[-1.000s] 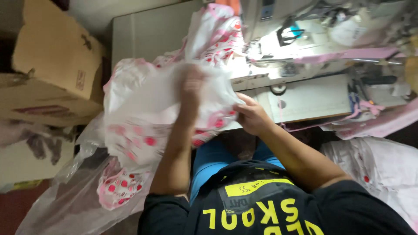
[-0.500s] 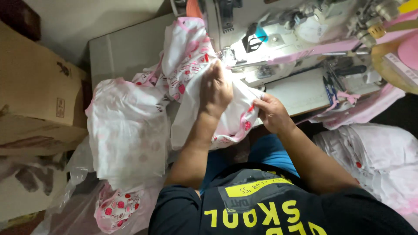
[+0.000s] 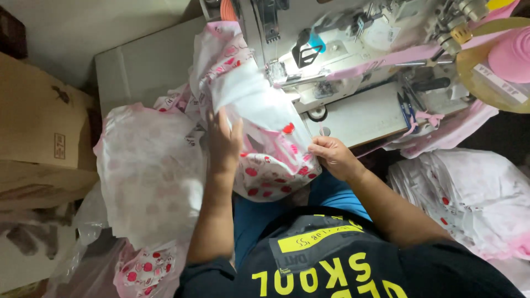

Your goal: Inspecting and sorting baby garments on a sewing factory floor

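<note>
Head view: our left hand [image 3: 223, 144] presses and our right hand [image 3: 330, 156] pinches the white, red-spotted fabric piece [image 3: 265, 138] at the white sewing machine's [image 3: 342, 49] needle; a slack grip could skew the seam.

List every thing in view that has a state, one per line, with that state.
Left hand: flat on the patterned cloth, pressing it down.
Right hand: pinching the cloth's edge in its grip.
Patterned cloth: bunched, fed up toward the needle.
Sewing machine: lamp lit over the needle.
Scissors: lying shut on the machine table.
Cardboard box: closed.
Cloth pile: stacked at the person's right.
</note>
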